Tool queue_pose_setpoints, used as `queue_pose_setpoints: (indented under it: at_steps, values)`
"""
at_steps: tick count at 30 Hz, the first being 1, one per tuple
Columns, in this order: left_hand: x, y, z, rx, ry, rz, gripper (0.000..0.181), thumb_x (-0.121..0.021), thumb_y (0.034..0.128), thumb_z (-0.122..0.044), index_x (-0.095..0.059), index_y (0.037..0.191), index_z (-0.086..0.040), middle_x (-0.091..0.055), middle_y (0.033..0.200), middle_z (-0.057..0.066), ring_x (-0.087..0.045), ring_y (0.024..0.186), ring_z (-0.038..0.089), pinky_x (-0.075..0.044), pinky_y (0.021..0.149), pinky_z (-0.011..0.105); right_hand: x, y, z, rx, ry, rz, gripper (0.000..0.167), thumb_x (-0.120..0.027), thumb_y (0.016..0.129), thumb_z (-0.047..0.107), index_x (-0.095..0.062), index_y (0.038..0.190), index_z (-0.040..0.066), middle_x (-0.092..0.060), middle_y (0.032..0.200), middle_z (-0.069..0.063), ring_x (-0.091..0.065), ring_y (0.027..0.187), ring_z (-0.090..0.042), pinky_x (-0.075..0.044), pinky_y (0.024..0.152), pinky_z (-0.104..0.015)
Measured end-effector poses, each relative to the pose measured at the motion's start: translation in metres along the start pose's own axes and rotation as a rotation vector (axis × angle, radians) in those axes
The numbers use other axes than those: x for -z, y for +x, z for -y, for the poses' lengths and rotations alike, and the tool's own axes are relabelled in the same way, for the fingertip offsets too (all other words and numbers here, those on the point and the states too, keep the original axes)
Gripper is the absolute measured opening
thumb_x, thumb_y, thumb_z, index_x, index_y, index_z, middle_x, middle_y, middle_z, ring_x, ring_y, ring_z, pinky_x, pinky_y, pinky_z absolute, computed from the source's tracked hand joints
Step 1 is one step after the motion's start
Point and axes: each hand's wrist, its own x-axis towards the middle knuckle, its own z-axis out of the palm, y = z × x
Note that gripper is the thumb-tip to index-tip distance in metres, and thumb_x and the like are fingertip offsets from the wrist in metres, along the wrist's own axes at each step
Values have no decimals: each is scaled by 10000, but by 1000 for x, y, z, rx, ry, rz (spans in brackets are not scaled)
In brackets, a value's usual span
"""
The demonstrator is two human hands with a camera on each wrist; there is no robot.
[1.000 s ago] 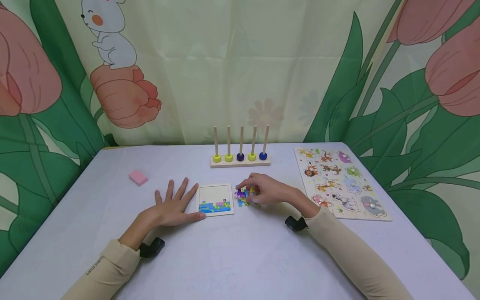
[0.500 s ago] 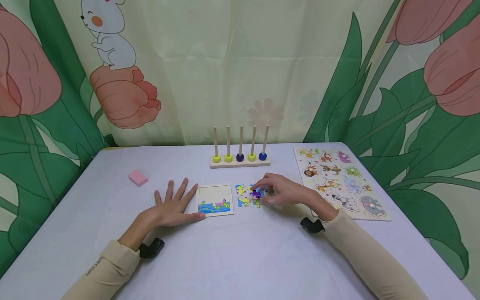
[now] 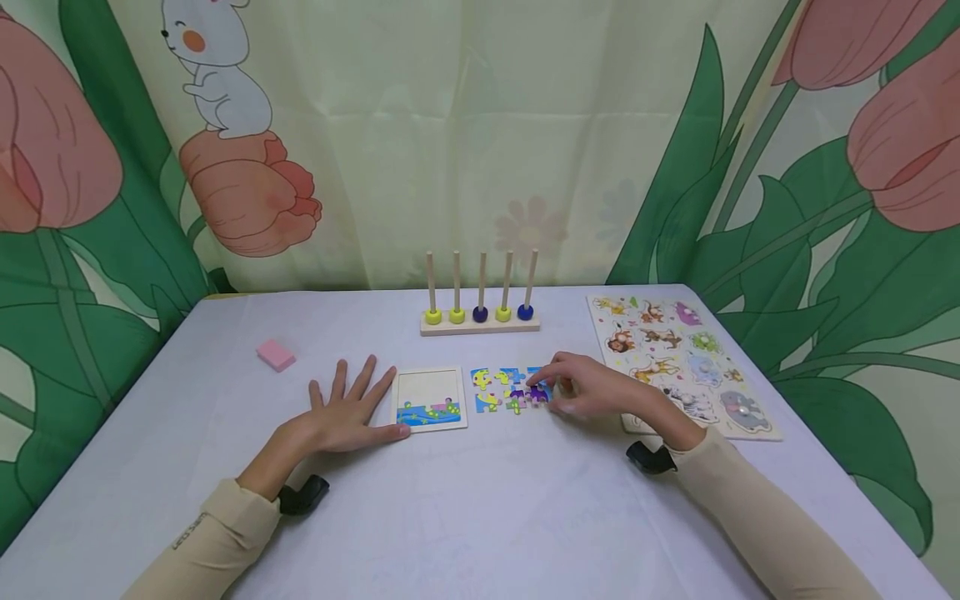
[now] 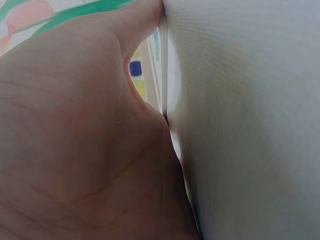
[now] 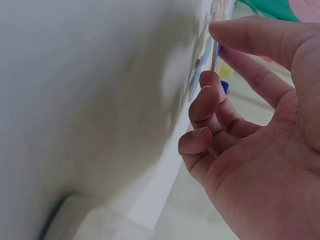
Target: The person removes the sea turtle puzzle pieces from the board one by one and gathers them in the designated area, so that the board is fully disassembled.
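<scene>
My left hand (image 3: 337, 417) lies with its fingers spread on the table, index fingertip and thumb tip at the left edge of a small square puzzle tray (image 3: 427, 376). Blue, yellow and pink pieces (image 3: 427, 415) line the tray's lower part; its upper part is bare wood. To its right, several loose blue and yellow jigsaw pieces (image 3: 483, 379) lie in rows. Over their right end my right hand (image 3: 592, 387) pinches a purple jigsaw piece (image 3: 538, 393) between thumb and fingers. Seen edge-on in the right wrist view, the jigsaw piece (image 5: 215, 57) is a thin sliver, with the other fingers curled.
A wooden peg stand (image 3: 480, 328) with yellow and dark blue beads stands at the back. An animal knob puzzle board (image 3: 686, 358) lies to the right, partly under my right forearm. A pink block (image 3: 277, 355) sits at the left.
My right hand has moved right over the loose pieces with the purple jigsaw piece, uncovering the pieces nearest the tray. My left hand has stayed in place.
</scene>
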Motion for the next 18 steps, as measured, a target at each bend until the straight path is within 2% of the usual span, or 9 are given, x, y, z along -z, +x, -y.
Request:
queue_pose_setpoints:
  at_steps: [7,18]
  values:
    - [1,-1,-1,-1,-5,3,1184,-533,843,-914,-127,1720,-230,110,1802,152,235,1606,538,176,1129,871,-1,-5,-6,-6,10,11,390,-752,949,102,-740,1333,173,-643,1058,-62,-510,861,-159,-433,736,-252]
    - [1,-2,-2,0,-6,7,1178,-533,849,-907,-122,1720,-229,115,1803,145,237,1606,537,180,1133,866,-1,-2,-11,-24,28,32,394,-755,953,124,-737,1341,189,-637,1088,-54,-498,861,-147,-427,734,-249]
